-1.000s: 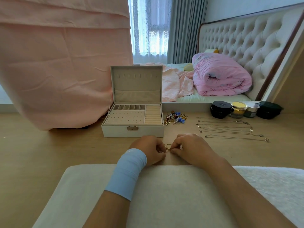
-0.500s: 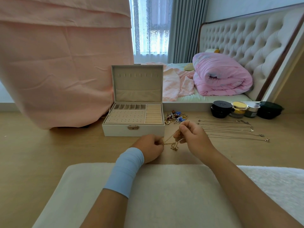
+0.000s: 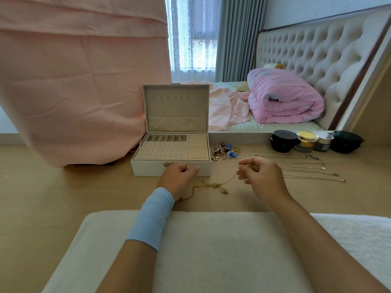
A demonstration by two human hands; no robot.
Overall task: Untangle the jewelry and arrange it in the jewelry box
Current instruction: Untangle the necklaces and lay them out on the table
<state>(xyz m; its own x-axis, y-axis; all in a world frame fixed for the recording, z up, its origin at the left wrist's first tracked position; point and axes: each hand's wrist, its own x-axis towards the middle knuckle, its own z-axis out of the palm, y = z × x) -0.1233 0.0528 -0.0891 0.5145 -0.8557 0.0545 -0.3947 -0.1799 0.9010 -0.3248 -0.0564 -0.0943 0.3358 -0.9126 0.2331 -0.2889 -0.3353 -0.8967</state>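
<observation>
The right hand [image 3: 262,176] pinches one end of a thin gold chain [image 3: 211,185] between its thumb and first finger, just above the smooth wooden surface [image 3: 63,197]. Its other fingers curl loosely. From there the chain slopes down to the left. It lies in a wiggly, tangled bunch on the surface between the two hands and runs on toward the left wrist. A tiny gold charm [image 3: 224,191] sits at the near edge of the bunch.

The left hand [image 3: 179,175] has its fingers curled in a loose fist, right in front of the jewelry box [image 3: 148,168]. It is not clear if they hold any of the chain. A soft blue band [image 3: 152,216] wraps the left wrist.

The box is white and shaped like a brick, with its lid standing up. Inside it is soft and beige, with a flat panel full of tiny holes, a row of little square pockets and padded rolls on the right.

Just right of the box is a small heap of beads [image 3: 225,152], shiny with some blue bits. Farther right, thin necklaces [image 3: 306,168] lie straight, side by side. Behind them stand four round jars [image 3: 283,141].

Both forearms rest over a fluffy white cushion [image 3: 211,261].
</observation>
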